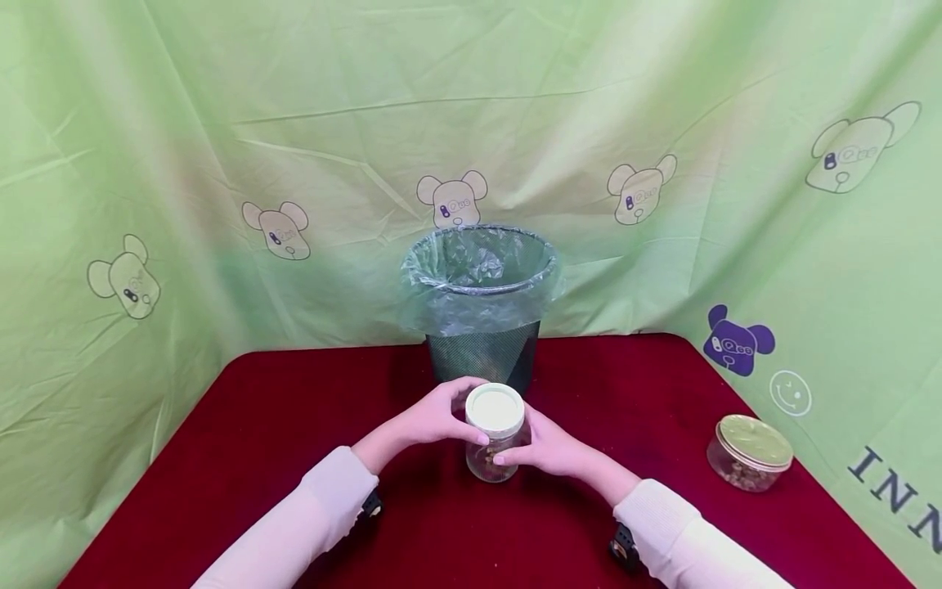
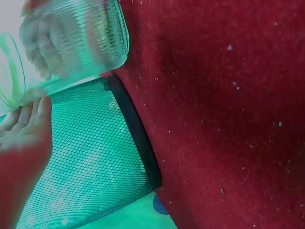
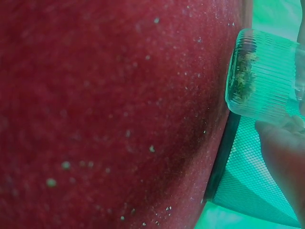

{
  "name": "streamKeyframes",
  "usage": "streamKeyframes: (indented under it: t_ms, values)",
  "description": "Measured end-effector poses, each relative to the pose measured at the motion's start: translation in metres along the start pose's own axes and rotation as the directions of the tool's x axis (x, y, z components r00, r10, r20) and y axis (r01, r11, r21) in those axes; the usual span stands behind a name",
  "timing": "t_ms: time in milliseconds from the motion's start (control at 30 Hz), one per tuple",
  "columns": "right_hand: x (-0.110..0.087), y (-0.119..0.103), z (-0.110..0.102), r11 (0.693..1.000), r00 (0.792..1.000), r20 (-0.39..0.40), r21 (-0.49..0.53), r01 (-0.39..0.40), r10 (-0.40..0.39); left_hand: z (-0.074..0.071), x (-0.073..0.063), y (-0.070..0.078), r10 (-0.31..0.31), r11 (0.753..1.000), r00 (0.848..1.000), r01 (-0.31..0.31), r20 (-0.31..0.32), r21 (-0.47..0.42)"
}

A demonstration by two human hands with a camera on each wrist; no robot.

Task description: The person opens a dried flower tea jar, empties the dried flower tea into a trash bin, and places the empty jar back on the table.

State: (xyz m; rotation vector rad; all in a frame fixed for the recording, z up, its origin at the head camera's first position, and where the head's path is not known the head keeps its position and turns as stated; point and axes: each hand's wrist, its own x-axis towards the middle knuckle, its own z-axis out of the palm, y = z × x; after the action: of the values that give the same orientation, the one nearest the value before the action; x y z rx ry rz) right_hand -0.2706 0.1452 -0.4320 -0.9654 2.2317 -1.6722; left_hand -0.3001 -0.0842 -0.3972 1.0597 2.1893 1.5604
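Note:
A clear ribbed jar (image 1: pixel 491 468) with a pale lid (image 1: pixel 495 409) stands upright at the middle of the red table, held between both hands. Round the lid at the top, my left hand (image 1: pixel 441 415) grips with thumb in front and fingers behind. My right hand (image 1: pixel 546 446) holds the jar's body lower down, its thumb across the front. Some small brownish bits (image 3: pixel 245 76) lie at the bottom of the jar in the right wrist view. Seen from the left wrist, the fingers of the left hand (image 2: pixel 26 124) touch the lid's edge.
Just behind the jar stands a mesh waste bin (image 1: pixel 482 360) lined with a clear plastic bag (image 1: pixel 486 315). A round, low lidded container (image 1: pixel 749 454) with brownish contents sits near the table's right edge. Green printed cloth (image 1: pixel 353 139) hangs around the red table (image 1: pixel 294 409).

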Motion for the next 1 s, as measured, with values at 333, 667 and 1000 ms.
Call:
streamKeyframes:
  t_ms: [333,667,1000]
  values:
    - [-0.001,0.001,0.0,1.0,1.0,-0.007,0.007,-0.012,0.012,0.017,-0.008,0.003,-0.017,0.994,0.982,0.037,-0.186,0.105]
    - [0.0,0.0,-0.001,1.0,1.0,-0.006,0.022,-0.007,0.007,0.041,-0.016,0.009,0.036,0.974,0.906,0.063,-0.422,0.218]
    - [0.001,0.001,0.0,0.999,1.0,0.007,0.047,0.01,-0.01,0.058,-0.02,0.011,0.036,0.958,0.834,0.129,-0.55,0.257]
